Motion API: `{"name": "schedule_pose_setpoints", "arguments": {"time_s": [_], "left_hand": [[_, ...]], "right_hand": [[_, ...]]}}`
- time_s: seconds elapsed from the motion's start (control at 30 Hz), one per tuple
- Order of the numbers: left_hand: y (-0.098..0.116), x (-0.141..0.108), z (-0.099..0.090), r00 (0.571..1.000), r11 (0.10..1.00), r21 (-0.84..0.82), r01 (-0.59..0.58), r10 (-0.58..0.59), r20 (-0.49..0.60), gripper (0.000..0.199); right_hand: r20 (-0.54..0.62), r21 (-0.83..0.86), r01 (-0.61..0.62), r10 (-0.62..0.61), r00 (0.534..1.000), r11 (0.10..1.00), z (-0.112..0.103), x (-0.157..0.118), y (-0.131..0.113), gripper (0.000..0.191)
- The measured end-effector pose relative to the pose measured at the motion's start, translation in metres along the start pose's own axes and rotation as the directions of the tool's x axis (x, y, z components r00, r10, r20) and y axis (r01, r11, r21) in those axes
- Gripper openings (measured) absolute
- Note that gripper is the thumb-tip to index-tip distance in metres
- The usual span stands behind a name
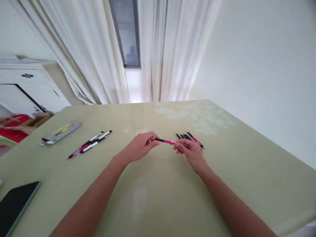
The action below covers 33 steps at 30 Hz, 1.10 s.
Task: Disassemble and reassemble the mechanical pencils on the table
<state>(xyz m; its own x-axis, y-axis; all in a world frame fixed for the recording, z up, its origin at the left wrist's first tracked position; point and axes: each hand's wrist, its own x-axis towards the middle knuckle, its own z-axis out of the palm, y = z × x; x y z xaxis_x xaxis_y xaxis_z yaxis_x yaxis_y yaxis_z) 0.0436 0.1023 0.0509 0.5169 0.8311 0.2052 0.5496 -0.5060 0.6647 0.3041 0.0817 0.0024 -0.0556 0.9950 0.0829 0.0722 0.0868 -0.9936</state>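
A slim pen (167,141) with a pink barrel and a black grip is held level above the table between my two hands. My left hand (141,145) closes thumb and fingers around its tip end. At the other end, my right hand (190,152) pinches the barrel near the clip. Behind the right hand lies a row of several dark pens (183,135), partly covered by that hand, with a pink-and-black pen (196,140) at its right side. Farther left, a loose group of white, black and pink pens (92,142) rests on the table.
The pale green glossy table (158,204) has a leaf pattern at its far right. An opened pen box (61,132) lies at the left, and a dark phone-like device (17,205) at the near left edge. Curtains (170,49) and a white cabinet (27,82) stand beyond.
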Motion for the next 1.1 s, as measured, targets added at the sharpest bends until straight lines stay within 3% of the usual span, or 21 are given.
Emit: {"name": "schedule_pose_setpoints", "arguments": {"time_s": [0.1, 0.2, 0.33, 0.43, 0.6, 0.8, 1.1], "left_hand": [[-0.016, 0.0, 0.017, 0.998, 0.997, -0.081, -0.015, 0.01, -0.057, 0.024], [-0.032, -0.003, 0.037, 0.996, 0.995, -0.087, 0.041, -0.049, -0.08, 0.048], [-0.042, -0.009, 0.05, 0.998, 0.992, -0.122, -0.009, 0.002, -0.056, 0.028], [-0.042, -0.012, 0.051, 0.998, 0.996, -0.073, -0.047, 0.044, -0.042, 0.034], [-0.043, -0.015, 0.051, 0.998, 0.996, -0.089, 0.004, -0.01, -0.06, 0.025], [-0.045, -0.013, 0.05, 0.992, 0.986, -0.142, 0.09, -0.102, -0.078, 0.029], [-0.041, -0.014, 0.051, 0.999, 0.998, -0.056, 0.042, -0.043, -0.027, 0.03]], "right_hand": [[-0.002, -0.016, -0.015, 0.015, 1.0, 1.0, 0.002, 0.0, 0.003, 0.041], [0.026, -0.044, -0.012, 0.013, 1.0, 0.999, 0.007, -0.001, 0.007, 0.038], [0.016, -0.075, -0.047, 0.048, 0.999, 0.996, 0.016, -0.005, 0.012, 0.034], [0.029, -0.045, -0.068, 0.069, 0.997, 0.997, 0.02, -0.006, 0.015, 0.034], [0.036, 0.052, -0.101, 0.099, 0.994, 0.994, 0.02, -0.006, 0.017, 0.035], [0.02, 0.069, -0.121, 0.12, 0.993, 0.99, 0.019, -0.004, 0.019, 0.038], [0.033, 0.031, -0.117, 0.116, 0.993, 0.993, 0.018, -0.005, 0.016, 0.037]]}}
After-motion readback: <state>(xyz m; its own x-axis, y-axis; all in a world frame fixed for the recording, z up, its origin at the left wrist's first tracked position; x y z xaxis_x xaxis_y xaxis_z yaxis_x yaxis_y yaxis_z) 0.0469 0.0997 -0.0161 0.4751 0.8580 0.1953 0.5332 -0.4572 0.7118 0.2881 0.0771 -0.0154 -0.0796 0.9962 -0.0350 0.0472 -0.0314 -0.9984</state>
